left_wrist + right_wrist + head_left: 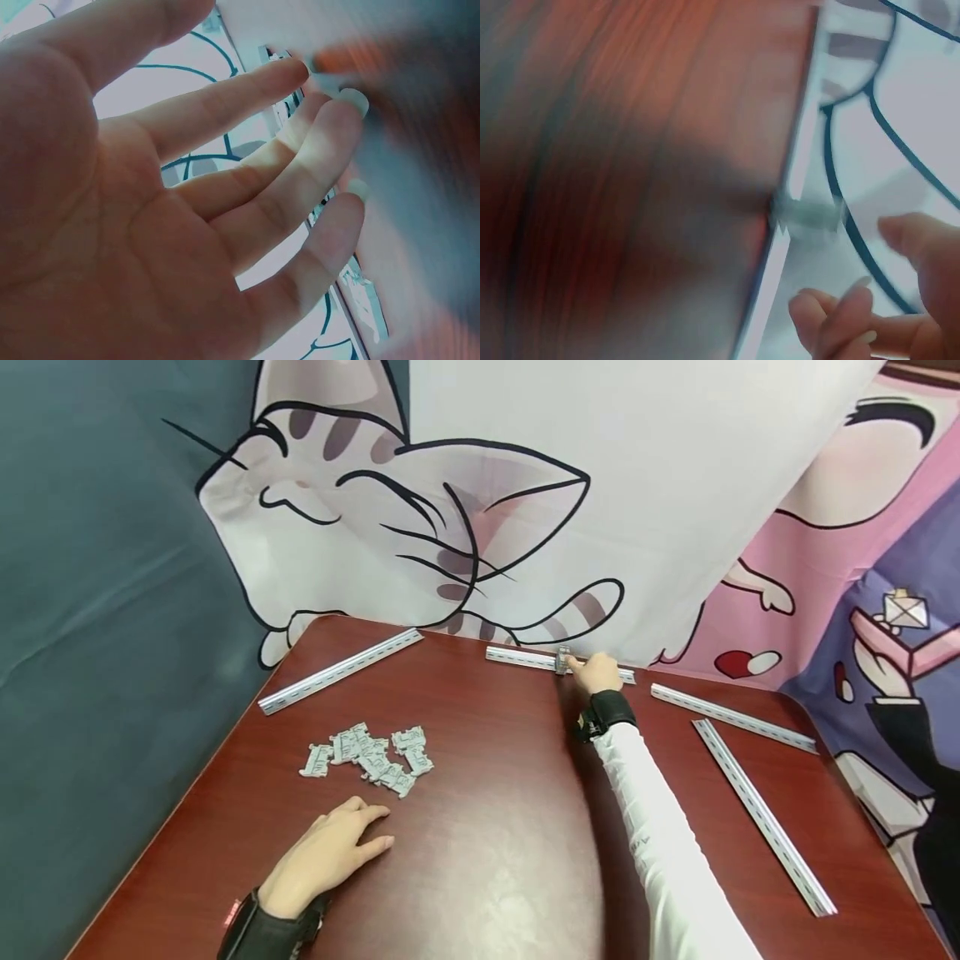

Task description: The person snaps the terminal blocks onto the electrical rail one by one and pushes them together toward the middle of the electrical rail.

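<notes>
Left hand (326, 857): lower left, fingers spread, holding nothing.
Right hand (597, 674): right of centre, loosely curled beside clip (562, 660), apparently gripping nothing.
Clip: on centre rail (521, 657).
Progress: seemingly early; pile (347, 746) left of centre remains.

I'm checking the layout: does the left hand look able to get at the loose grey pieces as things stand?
Probably yes: the left hand seems to hold nothing, the grey pieces lie close ahead of it, and nothing visible stands in between.
</notes>
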